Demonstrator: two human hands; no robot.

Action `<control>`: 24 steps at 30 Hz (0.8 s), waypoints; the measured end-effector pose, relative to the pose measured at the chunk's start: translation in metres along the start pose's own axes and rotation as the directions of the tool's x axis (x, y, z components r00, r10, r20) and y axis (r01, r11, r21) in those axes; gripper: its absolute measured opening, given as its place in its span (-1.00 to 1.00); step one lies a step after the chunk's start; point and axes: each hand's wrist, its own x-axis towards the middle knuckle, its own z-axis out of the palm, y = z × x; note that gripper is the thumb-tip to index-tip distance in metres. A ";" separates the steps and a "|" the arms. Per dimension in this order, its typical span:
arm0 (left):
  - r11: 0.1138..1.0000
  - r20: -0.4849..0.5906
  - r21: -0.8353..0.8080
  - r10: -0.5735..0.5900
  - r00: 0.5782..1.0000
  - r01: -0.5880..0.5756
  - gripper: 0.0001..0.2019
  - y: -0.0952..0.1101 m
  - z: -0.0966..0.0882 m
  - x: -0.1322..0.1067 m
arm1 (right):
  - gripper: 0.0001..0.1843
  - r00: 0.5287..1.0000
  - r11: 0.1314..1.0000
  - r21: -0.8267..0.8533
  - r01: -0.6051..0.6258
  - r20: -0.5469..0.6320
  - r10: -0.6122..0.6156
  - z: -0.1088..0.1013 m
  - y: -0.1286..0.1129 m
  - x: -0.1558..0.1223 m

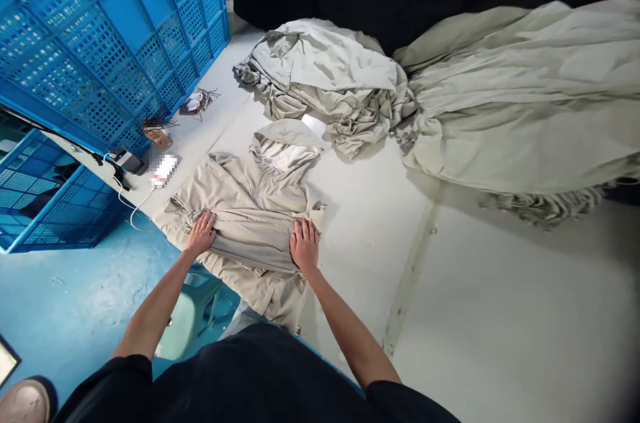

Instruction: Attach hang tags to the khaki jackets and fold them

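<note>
A beige hooded jacket (250,196) lies spread on the white table, its hood pointing away from me and its lower part draping over the near edge. My left hand (202,233) rests flat on the left side of the jacket, fingers stretched out. On the right side, my right hand (305,246) presses down with its fingers straight and slightly apart. Between the two hands a band of the cloth lies folded across the jacket. Neither hand grips anything that I can see.
Heaped light garments (330,69) lie at the back, beside a long pile of pale cloth (525,103). A blue crate (110,29) stands at the left, near a white device on a cable (165,169) and bundles of brown ties (199,101). A green stool (183,319) is below the edge.
</note>
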 end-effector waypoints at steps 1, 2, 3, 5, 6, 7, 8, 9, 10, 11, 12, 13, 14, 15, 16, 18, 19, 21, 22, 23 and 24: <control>1.000 -0.002 -0.002 -0.002 1.000 0.002 -0.39 0.000 0.001 -0.002 | -0.42 1.000 1.000 0.003 0.005 0.007 -0.005 0.000 0.001 0.000; 1.000 -0.002 -0.006 -0.004 1.000 0.004 -0.39 -0.001 0.002 -0.003 | -0.42 1.000 1.000 0.007 0.010 0.013 -0.010 0.001 0.002 -0.001; 1.000 -0.003 -0.010 -0.007 1.000 0.007 -0.39 -0.001 0.003 -0.004 | -0.42 1.000 1.000 0.011 0.013 0.019 -0.013 0.001 0.003 -0.001; 1.000 -0.006 -0.021 -0.017 1.000 0.016 -0.39 -0.001 0.004 -0.005 | -0.41 0.999 1.000 0.019 0.018 0.027 -0.018 0.002 0.004 -0.001; 0.999 -0.008 -0.026 -0.024 1.000 0.024 -0.39 0.000 0.005 -0.005 | -0.41 0.999 1.000 0.022 0.017 0.028 -0.018 0.002 0.004 -0.001; 0.999 -0.011 -0.032 -0.032 0.999 0.031 -0.39 0.000 0.005 -0.004 | -0.41 0.999 1.000 0.024 0.017 0.029 -0.017 0.001 0.004 0.000; 0.999 -0.013 -0.037 -0.040 0.999 0.039 -0.39 0.000 0.005 -0.003 | -0.41 0.999 1.000 0.023 0.018 0.030 -0.019 0.000 0.003 0.000; 0.998 -0.013 -0.042 -0.046 0.999 0.046 -0.39 0.001 0.005 -0.003 | -0.41 0.999 1.000 0.021 0.023 0.030 -0.024 -0.001 0.004 0.000; 0.998 -0.011 -0.045 -0.050 0.999 0.050 -0.39 0.001 0.005 -0.002 | -0.41 0.999 0.999 0.017 0.030 0.032 -0.031 -0.002 0.004 -0.001; 0.997 -0.008 -0.048 -0.053 0.999 0.052 -0.39 0.002 0.004 -0.002 | -0.42 0.999 0.999 0.012 0.040 0.033 -0.040 -0.003 0.004 -0.001; 0.997 -0.003 -0.049 -0.054 0.999 0.053 -0.39 0.002 0.004 -0.002 | -0.43 0.998 0.999 0.006 0.049 0.033 -0.049 -0.005 0.005 -0.001; 0.997 0.002 -0.048 -0.053 0.999 0.053 -0.39 0.002 0.004 -0.002 | -0.44 0.998 0.998 0.002 0.057 0.031 -0.057 -0.007 0.006 -0.001; 0.998 0.009 -0.044 -0.052 0.999 0.053 -0.39 0.002 0.003 -0.003 | -0.44 0.998 0.998 0.000 0.060 0.026 -0.060 -0.009 0.006 0.000; 0.998 0.018 -0.038 -0.051 0.999 0.052 -0.39 0.002 0.002 -0.003 | -0.45 0.998 0.998 0.003 0.058 0.018 -0.058 -0.012 0.006 0.001; 0.998 0.030 -0.031 -0.051 0.998 0.052 -0.38 0.003 0.000 -0.002 | -0.47 0.999 0.999 0.011 0.051 0.011 -0.051 -0.014 0.005 0.004; 0.998 0.077 -0.013 -0.062 0.995 0.064 -0.38 0.005 -0.007 0.003 | -0.51 1.000 0.999 0.033 0.010 -0.005 -0.010 -0.020 0.001 0.012; 0.997 0.109 -0.007 -0.070 0.992 0.071 -0.38 0.007 -0.012 0.009 | -0.53 1.000 0.999 0.042 -0.021 -0.013 0.022 -0.023 -0.003 0.019; 0.999 0.148 -0.005 -0.052 0.988 0.053 -0.38 0.012 -0.024 0.028 | -0.54 0.996 0.996 0.042 -0.080 -0.039 0.081 -0.027 -0.012 0.035; 1.000 0.143 -0.007 -0.023 0.990 0.025 -0.39 0.014 -0.030 0.042 | -0.52 0.993 0.994 0.030 -0.100 -0.055 0.102 -0.028 -0.015 0.044; 1.000 0.120 -0.007 0.008 0.993 -0.007 -0.39 0.015 -0.035 0.056 | -0.50 0.992 0.994 0.012 -0.111 -0.067 0.112 -0.027 -0.017 0.052; 0.999 0.088 -0.002 0.036 0.995 -0.036 -0.40 0.015 -0.038 0.071 | -0.47 0.991 0.994 -0.007 -0.112 -0.068 0.112 -0.026 -0.016 0.060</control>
